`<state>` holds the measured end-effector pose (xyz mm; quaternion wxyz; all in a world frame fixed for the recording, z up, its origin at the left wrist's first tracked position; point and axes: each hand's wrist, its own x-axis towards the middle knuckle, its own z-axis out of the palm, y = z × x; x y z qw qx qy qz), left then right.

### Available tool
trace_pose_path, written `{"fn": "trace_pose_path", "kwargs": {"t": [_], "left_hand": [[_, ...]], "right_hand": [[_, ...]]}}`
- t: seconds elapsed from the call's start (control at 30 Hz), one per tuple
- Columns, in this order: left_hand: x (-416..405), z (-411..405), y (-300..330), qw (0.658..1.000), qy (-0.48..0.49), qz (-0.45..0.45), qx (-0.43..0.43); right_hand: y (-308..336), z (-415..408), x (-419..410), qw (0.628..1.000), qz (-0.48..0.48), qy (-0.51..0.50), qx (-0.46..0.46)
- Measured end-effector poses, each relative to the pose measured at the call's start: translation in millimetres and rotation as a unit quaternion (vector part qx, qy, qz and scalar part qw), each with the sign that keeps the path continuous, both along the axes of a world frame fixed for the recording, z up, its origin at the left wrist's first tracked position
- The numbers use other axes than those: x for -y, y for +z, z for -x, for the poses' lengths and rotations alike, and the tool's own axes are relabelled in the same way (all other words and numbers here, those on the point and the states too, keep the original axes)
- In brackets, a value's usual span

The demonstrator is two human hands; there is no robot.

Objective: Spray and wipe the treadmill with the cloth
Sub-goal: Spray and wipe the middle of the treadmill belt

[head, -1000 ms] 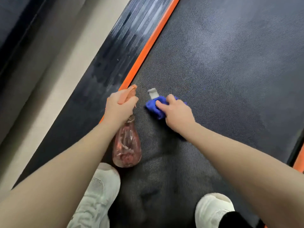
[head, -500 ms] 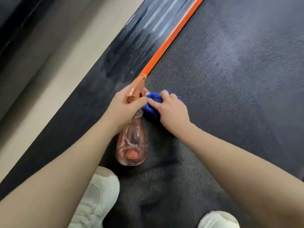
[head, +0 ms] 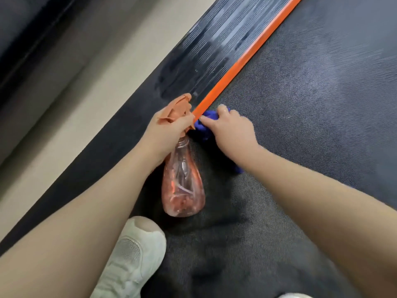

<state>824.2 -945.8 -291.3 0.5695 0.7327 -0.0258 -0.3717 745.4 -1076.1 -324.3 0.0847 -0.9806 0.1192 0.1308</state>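
The treadmill belt (head: 311,104) is dark and textured, with an orange strip (head: 247,61) along its left edge and a ribbed black side rail (head: 214,46) beyond it. My left hand (head: 169,134) grips the orange trigger head of a clear pinkish spray bottle (head: 182,186), whose body hangs down over the belt. My right hand (head: 232,132) holds a bunched blue cloth (head: 204,127) pressed on the belt right beside the orange strip, close to my left hand. Most of the cloth is hidden under the hand.
My left white sneaker (head: 133,254) stands on the belt below the bottle; a bit of the right one (head: 292,295) shows at the bottom edge. A beige floor (head: 75,100) runs left of the rail, with a dark edge (head: 25,39) beyond it.
My right hand has slid the cloth left across the belt to the orange strip. My left hand with the bottle has stayed close beside it as the view shifted forward.
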Motion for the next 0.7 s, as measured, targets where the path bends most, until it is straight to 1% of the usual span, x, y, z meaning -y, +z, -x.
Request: {"fn": "trace_pose_path", "kwargs": {"t": [0.03,0.07,0.13,0.17,0.2,0.23,0.27,0.33,0.4,0.43,0.47,0.5,0.57,0.6,0.63,0.67,0.7], "left_hand": [[-2,-2,-1,1.000,-0.002,0.002,-0.006],[-4,-4,-2,1.000,-0.001,0.003,-0.015],[-8,-7,-3,1.000,0.000,0.009,-0.030],[-8,-6,-3,0.999,0.001,0.013,-0.033],[-8,-5,-5,0.999,0.002,0.016,-0.033],[-8,-5,-7,0.999,0.005,0.016,-0.030],[-8,-6,-8,0.999,0.011,0.018,-0.028],[-7,-5,-8,0.999,0.021,0.020,-0.028],[-7,-4,-8,0.999,0.022,0.009,-0.024],[-7,-4,-6,1.000,0.021,-0.001,-0.019],[-6,-4,-6,1.000,0.021,-0.009,-0.015],[-4,-4,-4,1.000,0.020,-0.018,-0.013],[1,-3,-2,0.999,0.014,-0.038,-0.004],[5,-3,-3,0.999,0.010,-0.048,0.004],[10,-2,-4,0.998,0.008,-0.061,0.013],[14,-1,-5,0.997,0.008,-0.070,0.022],[17,0,-6,0.996,0.008,-0.079,0.029]], "right_hand": [[0,-6,14,0.999,0.012,-0.043,-0.001],[-1,-12,27,0.994,0.015,-0.108,-0.005],[-5,-21,42,0.969,-0.013,-0.249,-0.004],[-5,-23,41,0.961,-0.011,-0.276,-0.001],[-5,-23,35,0.963,-0.002,-0.269,-0.004],[-5,-21,27,0.971,-0.004,-0.241,-0.009],[-3,-16,17,0.981,-0.015,-0.194,-0.016],[2,-1,-1,0.996,-0.043,-0.062,-0.041],[3,9,-3,0.995,-0.050,0.050,-0.067],[4,10,5,0.995,-0.035,0.070,-0.068],[5,8,15,0.996,-0.013,0.061,-0.062],[4,6,24,0.998,0.006,0.021,-0.055],[1,4,35,0.993,0.012,-0.110,-0.039],[0,5,32,0.987,0.005,-0.158,-0.032],[-1,6,24,0.985,0.000,-0.172,-0.033],[-1,11,14,0.987,-0.009,-0.154,-0.042],[0,18,3,0.992,-0.024,-0.111,-0.053]]}}
